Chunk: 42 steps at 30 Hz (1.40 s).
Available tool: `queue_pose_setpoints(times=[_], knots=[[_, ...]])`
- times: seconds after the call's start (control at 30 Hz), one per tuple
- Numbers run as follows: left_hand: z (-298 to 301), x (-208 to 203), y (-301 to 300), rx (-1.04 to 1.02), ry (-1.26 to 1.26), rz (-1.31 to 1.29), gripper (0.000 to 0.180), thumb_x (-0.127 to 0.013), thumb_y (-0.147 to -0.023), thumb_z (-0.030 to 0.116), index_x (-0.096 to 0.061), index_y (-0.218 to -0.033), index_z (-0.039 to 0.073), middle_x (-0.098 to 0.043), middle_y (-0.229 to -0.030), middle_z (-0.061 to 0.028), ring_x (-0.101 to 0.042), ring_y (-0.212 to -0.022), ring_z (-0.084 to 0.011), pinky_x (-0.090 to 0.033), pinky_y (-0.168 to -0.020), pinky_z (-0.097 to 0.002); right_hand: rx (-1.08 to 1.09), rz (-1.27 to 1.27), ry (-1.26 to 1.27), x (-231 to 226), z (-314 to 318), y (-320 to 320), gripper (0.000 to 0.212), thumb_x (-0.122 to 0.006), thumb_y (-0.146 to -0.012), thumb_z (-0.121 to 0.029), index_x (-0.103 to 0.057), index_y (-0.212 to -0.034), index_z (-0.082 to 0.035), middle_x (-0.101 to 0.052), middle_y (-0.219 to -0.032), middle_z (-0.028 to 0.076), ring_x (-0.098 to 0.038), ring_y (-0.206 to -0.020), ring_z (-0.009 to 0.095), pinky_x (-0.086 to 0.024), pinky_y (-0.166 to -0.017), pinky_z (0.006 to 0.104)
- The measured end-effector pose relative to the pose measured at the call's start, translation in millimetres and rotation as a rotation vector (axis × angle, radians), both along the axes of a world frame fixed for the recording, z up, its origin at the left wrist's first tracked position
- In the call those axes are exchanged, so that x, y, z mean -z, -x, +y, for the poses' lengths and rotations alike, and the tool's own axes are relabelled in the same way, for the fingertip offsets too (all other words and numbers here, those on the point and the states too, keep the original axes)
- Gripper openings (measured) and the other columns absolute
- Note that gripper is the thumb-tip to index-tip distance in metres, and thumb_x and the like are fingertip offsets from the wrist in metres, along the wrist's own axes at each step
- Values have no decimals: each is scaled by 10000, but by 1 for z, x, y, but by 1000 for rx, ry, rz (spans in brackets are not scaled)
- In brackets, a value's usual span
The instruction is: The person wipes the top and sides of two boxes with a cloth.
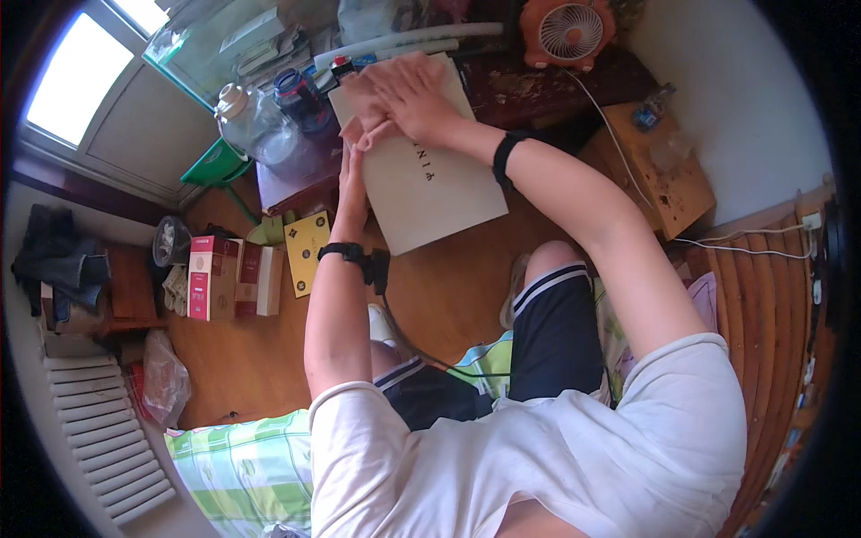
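A flat cream rectangular sheet or bag [457, 202] with dark print slants over the front of the dark table, its near end jutting past the edge. On its far part lies a crumpled pink cloth [359, 100]. My right hand [419, 106] rests flat on this cloth, fingers stretched out toward the far left. My left hand [352, 179] is seen edge-on along the left side of the cream piece, fingers straight and pointing away, tips touching the cloth's near corner. Its thumb side is partly hidden.
Left of the cream piece stand a clear jug [256, 125] and a dark blue bottle [300, 100]. An orange fan [570, 34] sits at the back right, its white cable hanging by a wooden box [664, 170]. Cartons [215, 278] and a yellow box [308, 254] stand on the floor.
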<state>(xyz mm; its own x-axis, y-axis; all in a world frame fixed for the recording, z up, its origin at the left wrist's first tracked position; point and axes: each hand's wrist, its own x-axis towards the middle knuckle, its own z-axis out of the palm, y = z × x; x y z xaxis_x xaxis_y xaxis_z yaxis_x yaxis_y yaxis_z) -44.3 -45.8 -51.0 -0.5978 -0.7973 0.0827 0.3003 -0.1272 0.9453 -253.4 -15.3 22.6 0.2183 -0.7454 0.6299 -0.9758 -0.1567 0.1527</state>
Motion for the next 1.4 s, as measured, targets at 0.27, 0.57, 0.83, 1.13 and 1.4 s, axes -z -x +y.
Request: queue_pose_setpoints(times=[0.27, 0.57, 0.83, 1.13, 1.4], knots=[[24, -21, 17, -276, 87, -249, 671, -513, -1008, 437, -352, -1479, -13, -432, -1444, -96, -419, -1304, -209, -336, -1076, -302, -249, -40, 63, -14, -23, -40, 459, -529, -932, -339, -512, -1386, -271, -329, -1550, 55, -280, -1431, 336, -196, -1158, 544], [2, -10, 18, -152, 5, -105, 592, -465, -1012, 472, -447, -1412, 36, -569, -1296, -113, -588, -1125, -232, -482, -967, -378, 68, -286, 158, -1, 7, 86, 399, -528, -950, -273, -536, -1324, -134, -416, -1467, 67, -504, -1226, 328, -314, -1099, 464], [-21, 14, 1, -89, -207, -26, 595, -484, -997, 514, -493, -1382, 61, -577, -1260, -89, -590, -1085, -191, -488, -908, -322, -13, -151, 148, 2, 3, -40, 536, -500, -952, -403, -489, -1413, -129, -338, -1511, 185, -331, -1377, 425, -187, -1157, 582], [-7, -6, 7, -30, -296, -32, 692, -469, -974, 593, -447, -1408, 55, -588, -1254, -132, -623, -1081, -253, -519, -915, -357, -231, -212, -174, -24, 13, 20, 448, -487, -975, -321, -520, -1356, -89, -391, -1484, 126, -301, -1419, 333, -254, -1171, 463], [46, -45, 14, 68, -392, -155, 802, -426, -948, 668, -395, -1459, 51, -536, -1377, -152, -564, -1214, -296, -479, -1009, -430, 96, -374, -116, 17, 32, 75, 501, -473, -994, -314, -418, -1412, -44, -269, -1536, 180, -253, -1424, 397, -310, -1139, 475]])
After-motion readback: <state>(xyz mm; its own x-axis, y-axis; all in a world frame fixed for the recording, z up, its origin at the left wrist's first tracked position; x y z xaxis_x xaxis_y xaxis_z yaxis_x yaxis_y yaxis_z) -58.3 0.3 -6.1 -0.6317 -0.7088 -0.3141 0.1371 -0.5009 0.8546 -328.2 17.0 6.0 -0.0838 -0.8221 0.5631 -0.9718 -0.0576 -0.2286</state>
